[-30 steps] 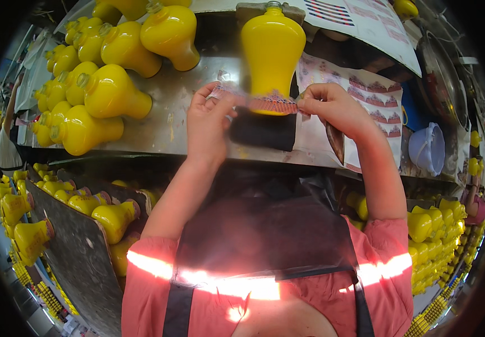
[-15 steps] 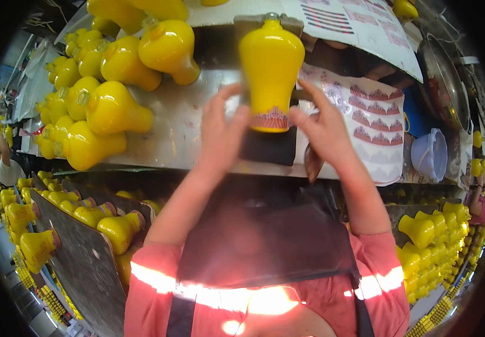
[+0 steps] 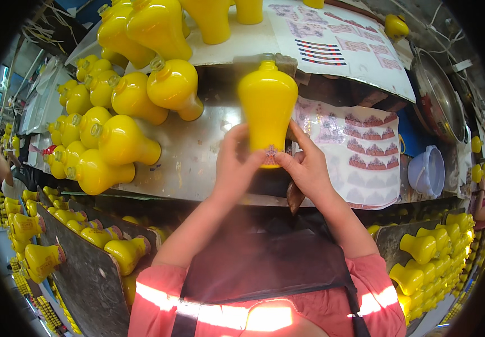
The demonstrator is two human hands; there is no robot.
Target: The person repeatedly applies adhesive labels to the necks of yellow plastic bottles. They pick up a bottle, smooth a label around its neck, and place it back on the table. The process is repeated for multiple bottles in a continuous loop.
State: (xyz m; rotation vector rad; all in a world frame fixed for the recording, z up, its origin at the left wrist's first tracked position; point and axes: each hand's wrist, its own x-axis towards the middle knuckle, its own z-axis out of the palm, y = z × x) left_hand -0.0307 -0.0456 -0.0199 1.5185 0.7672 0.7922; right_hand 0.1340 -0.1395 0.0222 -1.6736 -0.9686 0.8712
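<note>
A glossy yellow bottle (image 3: 268,101) with a narrow clear glass neck stands in front of me, wide at the shoulder and slim toward its base. Around its base runs a purplish-red patterned decal band (image 3: 271,151). My left hand (image 3: 236,163) wraps the lower left side, its thumb on the band. From the right, my right hand (image 3: 308,163) closes on the same lower part, thumb also pressed to the band and fingers behind. Just right of the bottle lies a sheet of matching decals (image 3: 373,135), some spots on it used up and pale.
Several more yellow bottles (image 3: 127,140) lie on the metal worktop at left, and others stand on a white board (image 3: 254,42) behind. A lilac bucket (image 3: 427,171) sits at right. Boards (image 3: 79,253) loaded with decorated bottles flank me on both sides.
Both hands have closed in on the bottle's base, the thumbs now over the decal band. The whole scene sits lower in the picture.
</note>
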